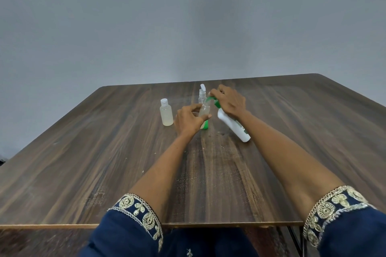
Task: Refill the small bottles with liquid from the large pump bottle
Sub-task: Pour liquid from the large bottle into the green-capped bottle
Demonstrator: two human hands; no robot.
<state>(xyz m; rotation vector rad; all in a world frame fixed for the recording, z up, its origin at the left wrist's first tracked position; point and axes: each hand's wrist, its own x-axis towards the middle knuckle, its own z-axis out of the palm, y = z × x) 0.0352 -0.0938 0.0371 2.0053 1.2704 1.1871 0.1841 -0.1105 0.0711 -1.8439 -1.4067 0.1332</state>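
Your left hand point(189, 120) curled its fingers round a small clear bottle point(204, 110) standing near the middle of the wooden counter point(83, 152), its grip closed on the bottle's body. Your right hand point(228, 100) clasped the green pump head point(215, 102) of the large white pump bottle point(234, 125), which was tilted with its base resting on the counter and its nozzle leaning over the small bottle's mouth. A capped small bottle point(166, 115) holding pale liquid stood upright just left of your left hand. Another small bottle point(202, 95), its flip cap open, stood just behind the held one. Both embroidered blue sleeves point(133, 227) showed at the near edge.
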